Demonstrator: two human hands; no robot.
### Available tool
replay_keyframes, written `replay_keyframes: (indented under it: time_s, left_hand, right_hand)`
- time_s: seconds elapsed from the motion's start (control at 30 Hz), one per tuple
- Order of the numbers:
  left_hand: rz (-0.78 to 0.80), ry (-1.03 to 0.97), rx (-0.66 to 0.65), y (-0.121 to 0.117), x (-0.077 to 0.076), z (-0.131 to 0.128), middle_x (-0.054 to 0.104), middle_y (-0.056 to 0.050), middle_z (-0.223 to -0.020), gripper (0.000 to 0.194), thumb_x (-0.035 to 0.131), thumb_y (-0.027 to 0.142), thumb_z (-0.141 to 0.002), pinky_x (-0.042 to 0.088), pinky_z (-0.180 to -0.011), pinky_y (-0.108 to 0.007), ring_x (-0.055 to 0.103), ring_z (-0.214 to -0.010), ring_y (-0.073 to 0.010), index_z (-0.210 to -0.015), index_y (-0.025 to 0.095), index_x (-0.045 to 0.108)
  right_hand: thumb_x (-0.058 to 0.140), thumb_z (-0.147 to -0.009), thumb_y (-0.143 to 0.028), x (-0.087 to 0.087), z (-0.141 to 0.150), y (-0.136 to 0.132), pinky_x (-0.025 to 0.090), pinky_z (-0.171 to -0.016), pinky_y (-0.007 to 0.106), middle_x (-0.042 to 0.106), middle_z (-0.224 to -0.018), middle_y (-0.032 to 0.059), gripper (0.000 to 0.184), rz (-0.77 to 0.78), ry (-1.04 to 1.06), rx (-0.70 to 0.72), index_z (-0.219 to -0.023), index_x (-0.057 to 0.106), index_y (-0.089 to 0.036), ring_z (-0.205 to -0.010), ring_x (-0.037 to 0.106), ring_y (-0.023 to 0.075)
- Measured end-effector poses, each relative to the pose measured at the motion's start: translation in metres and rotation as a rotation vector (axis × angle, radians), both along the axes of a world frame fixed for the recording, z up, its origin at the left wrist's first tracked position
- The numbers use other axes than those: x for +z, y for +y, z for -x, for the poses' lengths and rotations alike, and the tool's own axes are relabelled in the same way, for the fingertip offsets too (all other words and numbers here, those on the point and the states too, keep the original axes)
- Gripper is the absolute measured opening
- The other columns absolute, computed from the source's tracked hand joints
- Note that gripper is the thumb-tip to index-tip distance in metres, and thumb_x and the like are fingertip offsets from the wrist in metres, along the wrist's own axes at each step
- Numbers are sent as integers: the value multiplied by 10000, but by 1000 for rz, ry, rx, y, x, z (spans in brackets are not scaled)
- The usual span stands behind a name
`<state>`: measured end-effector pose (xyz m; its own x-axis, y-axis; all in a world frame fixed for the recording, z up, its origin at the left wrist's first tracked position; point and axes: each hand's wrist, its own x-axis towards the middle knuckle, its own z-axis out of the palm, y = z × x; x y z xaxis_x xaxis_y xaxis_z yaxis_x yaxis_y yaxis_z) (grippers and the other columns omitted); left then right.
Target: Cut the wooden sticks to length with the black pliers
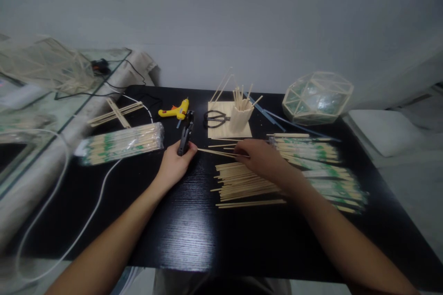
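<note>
My left hand (pixel 175 166) is closed round the handles of black pliers (pixel 186 133), whose jaws point away from me. My right hand (pixel 261 156) pinches a thin bamboo stick (pixel 216 152) whose free end reaches left toward the pliers. Just below my right hand lies a loose pile of bare bamboo sticks (pixel 242 184) on the black table (pixel 194 230).
A wrapped pack of chopsticks (pixel 121 144) lies left; wrapped chopsticks (pixel 321 166) spread on the right. Behind are a yellow glue gun (pixel 175 111), scissors (pixel 214 119) on a wooden board, a stick-built cup (pixel 241 115), a geometric stick frame (pixel 316 97). White cable (pixel 86 221) trails left.
</note>
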<state>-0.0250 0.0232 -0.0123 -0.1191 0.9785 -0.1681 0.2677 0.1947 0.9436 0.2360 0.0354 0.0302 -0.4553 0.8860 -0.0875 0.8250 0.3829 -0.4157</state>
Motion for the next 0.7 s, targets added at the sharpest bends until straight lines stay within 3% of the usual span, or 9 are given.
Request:
replay_keyframes:
  time_s: [0.17, 0.47, 0.7]
  left_hand:
    - [-102, 263, -84, -1, 5, -1, 628, -3, -709, 213, 663, 394, -824, 377, -622, -262, 518, -637, -155, -795, 183, 676]
    - [-128, 501, -226, -6, 7, -3, 694, -20, -749, 203, 591, 390, -890, 407, -661, -271, 631, -707, -201, -852, 205, 667]
    - [-88, 651, -304, -8, 11, -5, 731, -34, -822, 194, 532, 359, -916, 430, -677, -277, 672, -733, -215, -930, 216, 662]
  right_hand:
    - [663, -896, -129, 8, 7, -7, 457, -752, 285, 764, -928, 74, 96, 134, -3, 126, -919, 748, -168, -857, 687, 209]
    - [609, -929, -130, -6, 11, -7, 459, -786, 279, 764, -1002, 94, 145, 89, -100, 158, -946, 747, -171, -923, 701, 222]
    - [553, -985, -172, -4, 13, -7, 447, -856, 271, 746, -1060, 106, 187, 100, -173, 146, -1018, 737, -167, -996, 685, 217]
